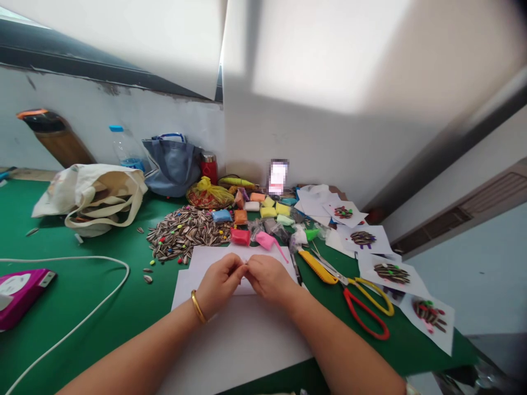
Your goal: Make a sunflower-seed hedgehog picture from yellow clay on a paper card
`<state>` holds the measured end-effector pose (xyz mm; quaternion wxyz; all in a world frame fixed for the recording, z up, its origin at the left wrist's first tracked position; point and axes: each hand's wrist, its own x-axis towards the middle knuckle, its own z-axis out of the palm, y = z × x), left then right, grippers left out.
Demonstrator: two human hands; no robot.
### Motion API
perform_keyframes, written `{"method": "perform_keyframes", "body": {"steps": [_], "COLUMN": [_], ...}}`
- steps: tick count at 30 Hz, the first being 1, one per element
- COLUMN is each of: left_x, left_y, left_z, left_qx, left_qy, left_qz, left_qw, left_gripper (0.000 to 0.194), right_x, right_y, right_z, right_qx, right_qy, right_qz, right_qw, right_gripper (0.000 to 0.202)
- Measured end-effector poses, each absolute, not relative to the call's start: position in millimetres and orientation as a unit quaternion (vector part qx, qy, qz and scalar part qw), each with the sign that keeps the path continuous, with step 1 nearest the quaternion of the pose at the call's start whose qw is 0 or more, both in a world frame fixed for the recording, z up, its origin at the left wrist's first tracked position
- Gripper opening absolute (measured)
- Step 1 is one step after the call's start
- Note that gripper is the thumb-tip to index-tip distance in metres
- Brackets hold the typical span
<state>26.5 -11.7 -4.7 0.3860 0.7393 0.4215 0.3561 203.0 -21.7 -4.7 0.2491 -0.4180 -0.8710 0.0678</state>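
Observation:
My left hand point(221, 282) and my right hand point(269, 278) meet over white paper point(242, 334), fingertips pinched together. Whatever is between them is too small and too hidden to name. A gold bangle point(198, 307) circles my left wrist. Just beyond my hands lie a pink clay piece point(267, 240) with a thin tail drawn out onto the paper, and a red clay pack point(240, 237). To the left is a heap of striped sunflower seeds point(181, 236) dotted with coloured bits. Right of my hands rest a yellow utility knife point(318, 267) and scissors point(343, 280) with red and yellow handles.
Seed-decorated paper cards point(393, 272) line the right side. Behind stand a phone point(278, 178), a red jar point(209, 167), a blue bag point(173, 164) and a water bottle point(125, 148). A cream tote point(94, 192), white cable point(94, 296) and magenta device point(27, 293) occupy the left.

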Motion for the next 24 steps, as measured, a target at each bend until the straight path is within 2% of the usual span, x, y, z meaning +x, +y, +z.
{"method": "perform_keyframes", "body": {"steps": [3,5,9,13,16,18,20,24], "left_x": [24,23,27,35,37,36,36,36], "left_y": [-11,-10,-14,-22,-25,-26,-26,-27], "left_z": [-4,-1,1,-7,-15,-17,-17,-17], "left_qx": [0.754,0.786,0.905,0.954,0.957,0.956,0.956,0.958], "left_qy": [0.423,0.415,0.257,0.138,0.126,0.124,0.125,0.124], "left_qz": [0.357,0.346,0.266,0.181,0.153,0.140,0.129,0.127], "left_qw": [0.355,0.299,0.208,0.197,0.212,0.226,0.234,0.227], "left_gripper": [0.023,0.024,0.021,0.032,0.033,0.030,0.028,0.022], "right_x": [217,238,288,314,319,320,323,326], "right_y": [-18,-16,-15,-15,-11,-3,11,54], "right_z": [5,13,18,12,19,29,39,42], "right_qx": [-0.439,-0.487,-0.616,-0.644,-0.646,-0.681,-0.720,-0.754], "right_qy": [-0.860,-0.836,-0.767,-0.748,-0.734,-0.694,-0.653,-0.646], "right_qz": [0.056,0.051,0.062,0.092,0.108,0.075,0.031,0.033], "right_qw": [0.253,0.246,0.167,0.135,0.181,0.224,0.230,0.113], "right_gripper": [0.018,0.009,0.022,0.036,0.039,0.034,0.032,0.031]}}
